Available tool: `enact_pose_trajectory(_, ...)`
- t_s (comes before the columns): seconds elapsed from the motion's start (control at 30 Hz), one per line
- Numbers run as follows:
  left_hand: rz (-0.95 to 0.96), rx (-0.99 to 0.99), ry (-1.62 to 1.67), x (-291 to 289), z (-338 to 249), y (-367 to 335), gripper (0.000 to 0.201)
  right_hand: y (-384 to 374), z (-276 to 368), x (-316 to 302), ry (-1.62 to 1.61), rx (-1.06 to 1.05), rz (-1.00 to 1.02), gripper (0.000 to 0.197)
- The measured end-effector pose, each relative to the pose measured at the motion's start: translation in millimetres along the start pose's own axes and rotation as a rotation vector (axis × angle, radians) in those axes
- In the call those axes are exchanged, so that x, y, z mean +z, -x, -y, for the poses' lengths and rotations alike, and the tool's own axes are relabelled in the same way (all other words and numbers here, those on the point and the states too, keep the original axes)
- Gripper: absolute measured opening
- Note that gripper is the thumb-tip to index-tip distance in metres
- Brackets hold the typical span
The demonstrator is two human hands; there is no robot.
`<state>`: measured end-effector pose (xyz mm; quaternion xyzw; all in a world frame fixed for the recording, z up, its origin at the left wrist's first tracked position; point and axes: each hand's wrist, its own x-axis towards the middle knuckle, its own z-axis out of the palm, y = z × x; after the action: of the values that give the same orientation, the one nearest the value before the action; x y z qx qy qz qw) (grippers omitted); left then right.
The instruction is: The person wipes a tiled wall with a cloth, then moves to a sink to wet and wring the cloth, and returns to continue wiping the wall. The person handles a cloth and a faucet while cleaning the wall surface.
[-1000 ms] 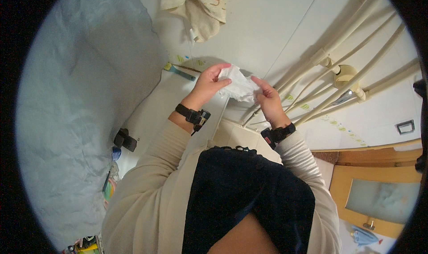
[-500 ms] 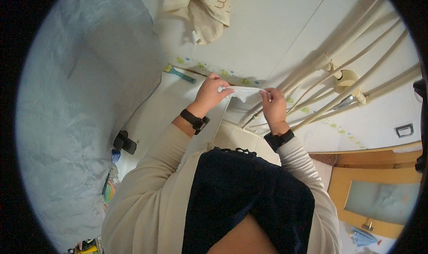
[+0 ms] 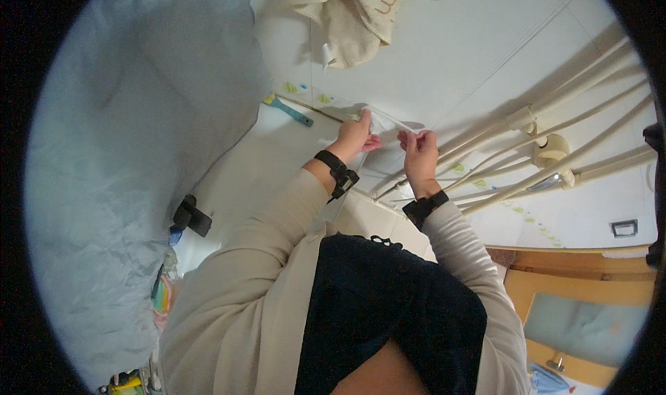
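Both of my hands are raised close to the white tiled wall, with a thin, limp white sheet [image 3: 383, 122] stretched between them. Cloth or film, I cannot tell which. My left hand [image 3: 354, 137] grips its left end, thumb pointing up and fingers curled below. A narrow straight edge of the sheet runs slantwise down to my right hand [image 3: 420, 152], whose thumb and fingertips pinch the other end. Part of the sheet is hidden behind the left fingers. Each wrist wears a black band with a small device.
A blue-green handled brush [image 3: 290, 112] lies on the white ledge to the left. The grey curtain [image 3: 159, 117] hangs at far left, a beige towel [image 3: 357, 31] above. Cream pipes [image 3: 485, 135] run along the wall at right, near a wooden door [image 3: 583, 325].
My left hand has moved right and turned thumb-up. The sheet, earlier level between both hands, now slants down to the right. The view has shifted slightly.
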<state>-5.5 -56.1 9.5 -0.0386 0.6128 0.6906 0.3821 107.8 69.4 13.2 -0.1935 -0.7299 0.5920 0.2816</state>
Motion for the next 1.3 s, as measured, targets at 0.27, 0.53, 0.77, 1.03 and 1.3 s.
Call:
enact_pose_trajectory(0.27,0.203,0.091,-0.014,-5.5,6.5,-15.5,0.041,12.1,-11.2,13.3,0.180,-0.342,0.094,0.031)
enact_pose_trajectory(0.53,0.297,0.093,0.087,-15.9,2.0,-20.6,0.035,7.9,-19.9,24.3,1.067,-0.596,0.287,0.066)
enact_pose_trajectory(0.77,0.061,0.167,0.274,-63.3,-6.1,-42.6,0.031,-31.0,-1.4,72.9,1.311,-0.776,0.465,0.065)
enact_pose_trajectory(1.03,0.013,0.268,0.271,-108.0,-11.3,-49.7,0.032,-49.6,0.6,120.5,1.368,-0.850,0.551,0.063)
enact_pose_trajectory(1.3,0.326,0.263,0.022,-43.0,19.7,-22.6,0.028,2.3,-24.3,14.6,1.581,-0.599,0.357,0.068)
